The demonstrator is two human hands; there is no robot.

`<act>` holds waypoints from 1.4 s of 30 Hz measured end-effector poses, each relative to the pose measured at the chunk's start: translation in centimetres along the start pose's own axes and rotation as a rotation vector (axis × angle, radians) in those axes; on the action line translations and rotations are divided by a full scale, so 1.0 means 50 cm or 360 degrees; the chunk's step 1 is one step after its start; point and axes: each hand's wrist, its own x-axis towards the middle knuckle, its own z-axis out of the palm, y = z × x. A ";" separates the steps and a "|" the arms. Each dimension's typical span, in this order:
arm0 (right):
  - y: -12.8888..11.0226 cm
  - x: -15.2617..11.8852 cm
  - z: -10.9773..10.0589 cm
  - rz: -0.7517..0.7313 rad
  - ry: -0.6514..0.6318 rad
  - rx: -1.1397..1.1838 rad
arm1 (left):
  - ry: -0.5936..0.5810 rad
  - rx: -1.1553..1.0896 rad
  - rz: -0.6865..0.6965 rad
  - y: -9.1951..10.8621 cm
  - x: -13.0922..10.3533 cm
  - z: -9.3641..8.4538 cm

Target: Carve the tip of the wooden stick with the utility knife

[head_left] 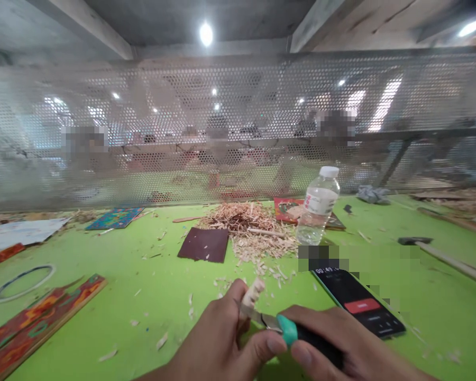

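Observation:
My left hand (pixel 218 333) is closed around a small pale piece of carved wood (pixel 254 292), whose notched upper end sticks up past the fingers. In my right hand (pixel 333 338) is a carving knife (pixel 289 329) with a black and teal handle. Its short metal blade lies against the wood, close to the left forefinger. The left thumb reaches over to the teal collar of the handle. My left fingers hide the lower part of the wood.
Beyond my hands lie a dark sandpaper square (pixel 204 244) and a heap of wood shavings (pixel 246 217). A water bottle (pixel 319 206), a phone (pixel 359 301) and a hammer (pixel 440 254) are on the right. Painted boards (pixel 43 323) and a ring (pixel 24 283) lie left. A perforated metal screen (pixel 222 127) stands behind.

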 end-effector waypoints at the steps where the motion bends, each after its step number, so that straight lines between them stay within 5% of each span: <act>1: 0.000 0.003 0.000 0.0000 0.0006 0.0019 | 0.0030 0.0041 -0.0022 -0.004 -0.001 0.000; 22: -0.005 0.018 0.005 0.0191 -0.0044 0.0136 | -0.0008 0.0103 -0.0078 0.000 0.005 0.000; 35: -0.012 0.024 -0.018 0.0781 -0.0707 0.1197 | -0.0166 -0.0251 0.0012 0.021 0.007 -0.002; 42: 0.009 0.004 -0.005 0.0884 -0.0664 0.1394 | -0.0137 -0.0310 0.0027 0.024 0.011 0.001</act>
